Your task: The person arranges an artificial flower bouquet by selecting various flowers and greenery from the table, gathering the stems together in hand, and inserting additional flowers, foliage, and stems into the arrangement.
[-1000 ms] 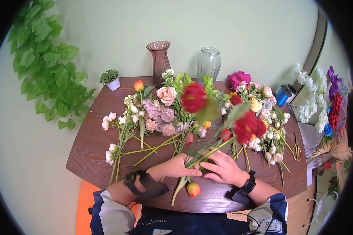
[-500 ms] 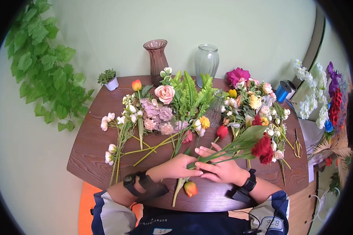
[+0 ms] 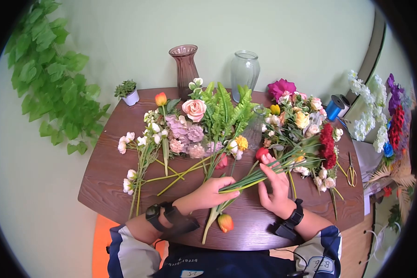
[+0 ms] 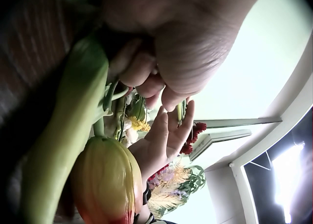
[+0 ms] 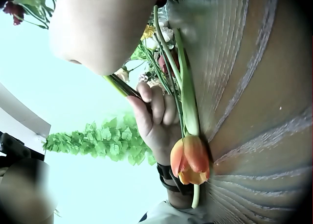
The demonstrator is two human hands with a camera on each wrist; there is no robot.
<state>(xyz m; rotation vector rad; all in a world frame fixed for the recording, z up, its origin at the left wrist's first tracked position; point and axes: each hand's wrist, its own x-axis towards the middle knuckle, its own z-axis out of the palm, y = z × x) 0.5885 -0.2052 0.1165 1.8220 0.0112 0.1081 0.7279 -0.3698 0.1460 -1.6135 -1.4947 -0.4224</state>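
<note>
My left hand point(image 3: 204, 194) grips a bundle of long green stems point(image 3: 245, 181) near their lower ends; its fingers also show curled round the stems in the right wrist view. The stems slant to the right and end in dark red ruffled flowers point(image 3: 328, 146) above the right-hand flowers. My right hand point(image 3: 277, 187) is beside the bundle, fingers extended and thumb apart, with the fingertips against the stems. Below the hands, an orange-yellow tulip point(image 5: 190, 159) lies on the table with its thick pale stem point(image 4: 63, 136). A red tulip point(image 3: 261, 153) lies just beyond my right fingertips.
Pink, lilac and white flowers point(image 3: 185, 132) with green ferns point(image 3: 224, 109) cover the table's left and middle. Mixed roses point(image 3: 302, 119) lie right, near gold-handled scissors point(image 3: 351, 176). A purple vase point(image 3: 185, 69), a clear vase point(image 3: 245, 74) and a potted succulent point(image 3: 127, 91) stand at the back.
The red flowers have swung down and to the right, from upright before the camera to over the right-hand flowers. My right hand has loosened from the stems and spread its fingers.
</note>
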